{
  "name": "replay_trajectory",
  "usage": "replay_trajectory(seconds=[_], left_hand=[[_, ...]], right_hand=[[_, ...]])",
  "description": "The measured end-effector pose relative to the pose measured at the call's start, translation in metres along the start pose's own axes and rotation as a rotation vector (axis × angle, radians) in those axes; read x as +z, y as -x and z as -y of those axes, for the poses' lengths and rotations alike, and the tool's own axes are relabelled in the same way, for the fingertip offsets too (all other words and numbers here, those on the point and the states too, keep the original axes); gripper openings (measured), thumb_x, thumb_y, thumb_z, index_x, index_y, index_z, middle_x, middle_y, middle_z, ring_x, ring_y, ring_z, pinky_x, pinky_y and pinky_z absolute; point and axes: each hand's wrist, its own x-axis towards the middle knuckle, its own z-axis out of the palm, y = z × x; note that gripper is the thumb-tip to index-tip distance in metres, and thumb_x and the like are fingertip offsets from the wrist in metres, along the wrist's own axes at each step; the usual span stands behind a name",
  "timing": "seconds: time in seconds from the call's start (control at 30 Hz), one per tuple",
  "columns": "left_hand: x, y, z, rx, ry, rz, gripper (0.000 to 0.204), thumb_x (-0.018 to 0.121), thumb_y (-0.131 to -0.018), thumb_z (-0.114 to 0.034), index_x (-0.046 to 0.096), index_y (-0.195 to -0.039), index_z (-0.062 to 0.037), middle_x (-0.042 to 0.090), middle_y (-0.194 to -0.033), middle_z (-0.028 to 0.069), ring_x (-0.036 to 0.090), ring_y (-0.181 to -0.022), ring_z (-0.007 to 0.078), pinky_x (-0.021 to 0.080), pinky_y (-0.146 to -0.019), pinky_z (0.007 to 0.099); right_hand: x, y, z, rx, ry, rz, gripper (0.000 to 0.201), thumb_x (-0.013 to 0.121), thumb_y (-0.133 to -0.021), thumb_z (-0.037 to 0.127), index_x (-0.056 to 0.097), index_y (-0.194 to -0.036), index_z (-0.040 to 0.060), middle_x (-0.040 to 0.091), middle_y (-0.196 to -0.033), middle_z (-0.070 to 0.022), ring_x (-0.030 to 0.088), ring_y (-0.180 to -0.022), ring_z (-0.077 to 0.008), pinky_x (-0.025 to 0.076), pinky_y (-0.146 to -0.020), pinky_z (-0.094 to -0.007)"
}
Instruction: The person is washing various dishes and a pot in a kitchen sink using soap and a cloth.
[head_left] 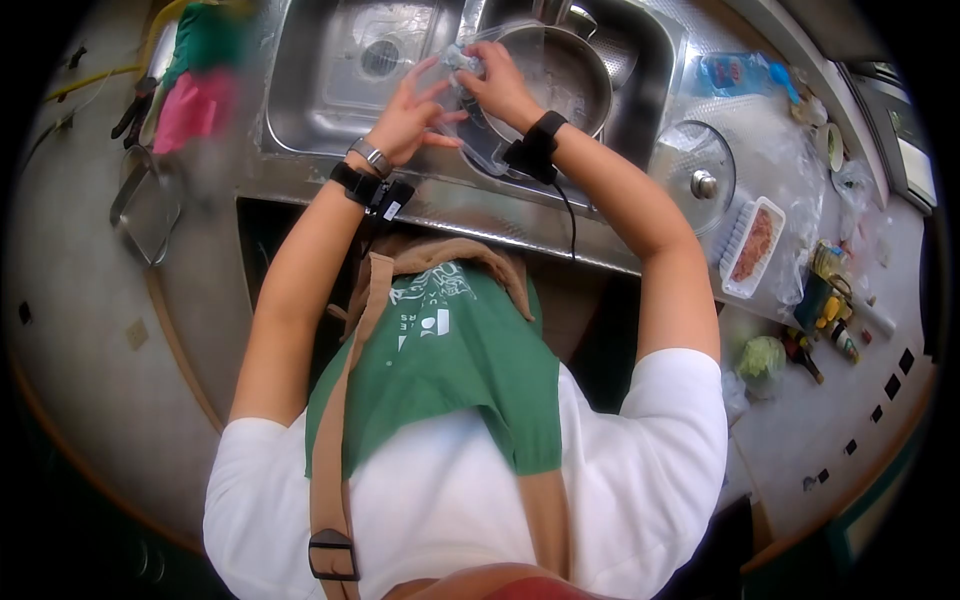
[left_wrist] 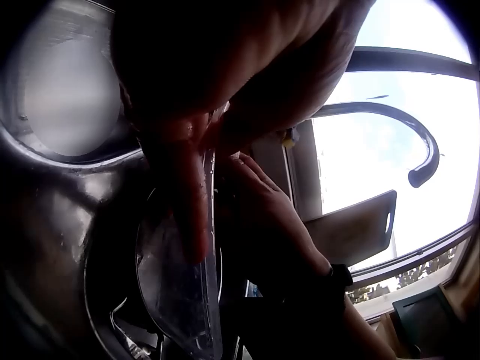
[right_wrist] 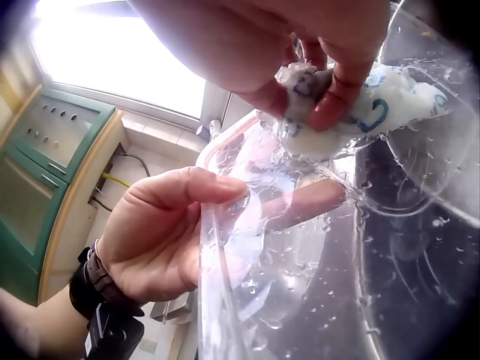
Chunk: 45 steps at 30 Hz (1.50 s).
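Over the sink, my left hand (head_left: 405, 120) grips the wall of a clear plastic container (right_wrist: 292, 307), thumb on one face and fingers on the other in the right wrist view. Water drops cover the plastic. My right hand (head_left: 502, 92) pinches a wet white cloth or sponge (right_wrist: 375, 112) with blue markings and holds it against the container near its upper edge. In the left wrist view, my left hand (left_wrist: 225, 67) is dark and close, with the container (left_wrist: 172, 289) below it and my right hand (left_wrist: 270, 217) beyond.
Beneath the right hand, a metal pan (head_left: 590, 75) sits in the right basin. The left basin (head_left: 320, 100) has a drain. Right of the sink are a glass lid (head_left: 680, 160), a white tray of meat (head_left: 735, 262), a water bottle (head_left: 735, 75) and a cabbage (head_left: 762, 358).
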Motion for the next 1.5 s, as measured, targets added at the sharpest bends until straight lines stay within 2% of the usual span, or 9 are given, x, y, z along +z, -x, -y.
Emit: replay_trajectory(seconds=[0.17,0.23,0.5,0.73,0.8,1.1,1.23,1.33,1.5], left_hand=[[-0.005,0.007,0.002,0.019,-0.01,0.062,0.068,0.037,-0.079,0.008,0.012,-0.135,-0.0228,0.026,-0.136,0.0133,0.053,-0.102,0.0314,0.055,-0.068,0.0434],[0.001,0.006,0.006,-0.038,0.009,0.109,0.069,0.037,-0.079,0.008,0.011,-0.135,-0.0227,0.026,-0.135,0.0129,0.053,-0.102,0.031,0.055,-0.068,0.0431],[-0.002,-0.002,0.015,-0.065,0.001,0.042,0.07,0.035,-0.078,0.011,0.011,-0.135,-0.0218,0.025,-0.135,0.0122,0.053,-0.101,0.0301,0.055,-0.069,0.0419],[0.006,-0.014,0.013,-0.106,-0.048,0.029,0.069,0.033,-0.078,0.011,0.013,-0.135,-0.0227,0.023,-0.136,0.0132,0.054,-0.099,0.0295,0.055,-0.069,0.0411],[0.007,-0.02,0.016,-0.102,-0.046,0.015,0.068,0.033,-0.078,0.01,0.013,-0.135,-0.0224,0.022,-0.136,0.0132,0.055,-0.098,0.0294,0.055,-0.069,0.041],[0.013,-0.034,0.013,-0.168,-0.125,-0.01,0.068,0.031,-0.078,0.011,0.012,-0.135,-0.021,0.017,-0.138,0.0149,0.055,-0.098,0.0313,0.056,-0.066,0.0413],[0.016,-0.037,0.017,-0.12,-0.12,0.005,0.069,0.03,-0.076,0.012,0.011,-0.135,-0.018,0.013,-0.139,0.0151,0.054,-0.099,0.0334,0.056,-0.064,0.0404],[0.017,-0.04,0.012,-0.135,-0.112,-0.011,0.069,0.03,-0.076,0.013,0.011,-0.135,-0.0179,0.012,-0.141,0.0118,0.054,-0.099,0.0337,0.056,-0.065,0.0407],[0.01,-0.044,0.005,-0.181,-0.114,0.042,0.07,0.03,-0.076,0.012,0.01,-0.135,-0.019,0.011,-0.141,0.0111,0.053,-0.1,0.033,0.056,-0.065,0.041]], right_hand=[[-0.04,-0.031,-0.092,0.55,0.218,-0.317,0.04,0.062,-0.071,0.019,0.047,-0.101,-0.0029,0.048,-0.105,-0.023,0.05,-0.097,-0.0354,0.041,-0.084,-0.0391],[-0.046,-0.027,-0.129,0.765,0.142,-0.135,0.043,0.063,-0.071,0.019,0.046,-0.104,-0.0032,0.05,-0.107,-0.0236,0.051,-0.098,-0.0358,0.042,-0.085,-0.039],[0.001,0.013,-0.076,0.442,0.061,0.211,0.046,0.057,-0.072,0.025,0.047,-0.111,0.0023,0.053,-0.105,-0.0221,0.052,-0.097,-0.0373,0.041,-0.084,-0.0398],[-0.033,-0.003,-0.132,0.521,0.52,0.293,0.036,0.052,-0.075,0.018,0.053,-0.11,0.0069,0.054,-0.108,-0.0199,0.053,-0.098,-0.0333,0.043,-0.084,-0.0394],[-0.03,0.004,-0.099,0.458,0.86,0.636,0.029,0.052,-0.075,0.016,0.059,-0.101,0.0056,0.054,-0.11,-0.0189,0.054,-0.099,-0.0322,0.044,-0.083,-0.0394],[-0.026,-0.016,-0.142,0.307,0.723,0.287,0.027,0.049,-0.074,0.01,0.063,-0.097,0.0165,0.057,-0.098,-0.0163,0.055,-0.096,-0.031,0.044,-0.082,-0.038],[-0.056,-0.01,-0.117,0.477,0.919,0.926,0.026,0.057,-0.068,0.014,0.064,-0.091,0.0059,0.061,-0.085,-0.0184,0.06,-0.084,-0.0302,0.046,-0.075,-0.0356],[-0.059,-0.008,-0.123,0.481,0.977,1.025,0.026,0.058,-0.067,0.015,0.064,-0.089,0.0023,0.061,-0.088,-0.0194,0.06,-0.085,-0.0293,0.046,-0.075,-0.0362],[-0.04,-0.029,-0.143,0.397,0.732,0.465,0.026,0.052,-0.07,0.016,0.064,-0.087,0.001,0.06,-0.091,-0.0203,0.058,-0.086,-0.0335,0.046,-0.076,-0.0382]])
